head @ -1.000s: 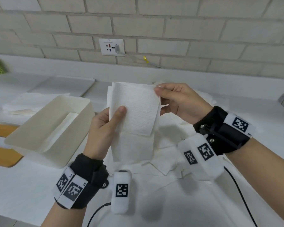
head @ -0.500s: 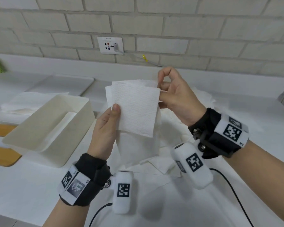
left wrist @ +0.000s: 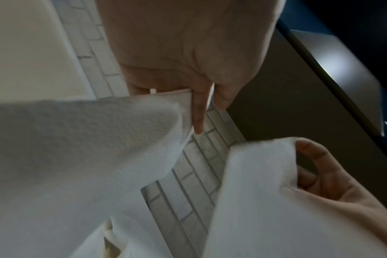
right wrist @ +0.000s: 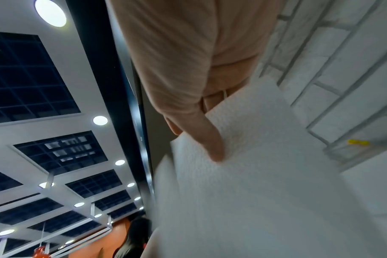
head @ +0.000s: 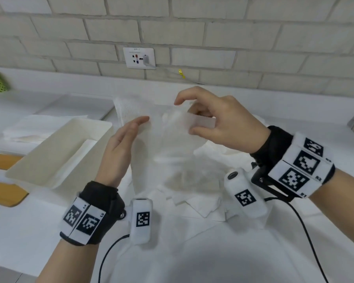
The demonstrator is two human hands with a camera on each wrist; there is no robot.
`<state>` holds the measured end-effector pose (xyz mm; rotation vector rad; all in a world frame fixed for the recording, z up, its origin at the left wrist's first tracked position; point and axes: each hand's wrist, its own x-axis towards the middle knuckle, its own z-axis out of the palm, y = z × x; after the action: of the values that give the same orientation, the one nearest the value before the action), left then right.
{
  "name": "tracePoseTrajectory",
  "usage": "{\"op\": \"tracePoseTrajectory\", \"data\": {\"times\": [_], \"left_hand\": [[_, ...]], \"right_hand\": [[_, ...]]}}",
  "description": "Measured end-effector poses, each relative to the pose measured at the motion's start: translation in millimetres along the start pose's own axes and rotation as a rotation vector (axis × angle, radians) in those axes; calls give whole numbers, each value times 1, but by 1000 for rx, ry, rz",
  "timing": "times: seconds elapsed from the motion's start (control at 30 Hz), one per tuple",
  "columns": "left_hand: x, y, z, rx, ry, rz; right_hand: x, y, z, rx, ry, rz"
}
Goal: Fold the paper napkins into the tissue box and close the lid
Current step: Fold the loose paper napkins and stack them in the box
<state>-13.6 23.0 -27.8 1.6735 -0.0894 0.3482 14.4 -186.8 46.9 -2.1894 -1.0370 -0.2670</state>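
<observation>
The napkin [head: 168, 135] hung blurred in the air between both hands, above the table [head: 29, 221] and right of the open box [head: 55, 152]. The right hand [head: 219, 123] pinched its top edge; the left hand [head: 121, 148] lay flat-fingered against it. Its lower part was indistinct.

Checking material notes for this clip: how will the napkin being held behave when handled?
Probably floppy: the napkin sags in curves below the right hand. Likely very light, since a fingertip pinch carries it. Its textured surface suggests it grips rather than slips.
</observation>
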Motion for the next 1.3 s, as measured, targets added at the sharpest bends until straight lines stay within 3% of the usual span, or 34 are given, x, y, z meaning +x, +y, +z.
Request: {"op": "tracePoseTrajectory", "data": {"times": [0.13, 0.27, 0.57, 0.73, 0.87, 0.93, 1.07, 1.13, 1.23, 1.3], "left_hand": [[-4, 6, 1, 39, -127, 92], [-13, 13, 13, -8, -272, 191], [-21, 5, 25, 141, -222, 324], [-26, 4, 31, -121, -168, 122], [-27, 1, 34, -228, -223, -13], [-25, -6, 29, -165, -217, -126], [-22, -21, 17, 58, -92, -224], [-20, -24, 11, 128, 6, -243], [-19, -27, 2, 128, 95, -263], [-18, -30, -1, 78, 130, -282]], "right_hand": [[2, -4, 0, -165, -16, -53], [8, -5, 0, -37, 64, -81], [16, 4, -1, 228, -156, 65], [19, 6, 8, 261, -50, 87], [19, 10, 12, 192, 43, 104], [16, 15, 16, 171, 36, 131], [2, 34, 29, 28, 37, 234], [-12, 41, 37, -81, -61, 243], [-39, 45, 57, -395, -546, 233], [-55, 46, 75, -526, -784, 176]]}}
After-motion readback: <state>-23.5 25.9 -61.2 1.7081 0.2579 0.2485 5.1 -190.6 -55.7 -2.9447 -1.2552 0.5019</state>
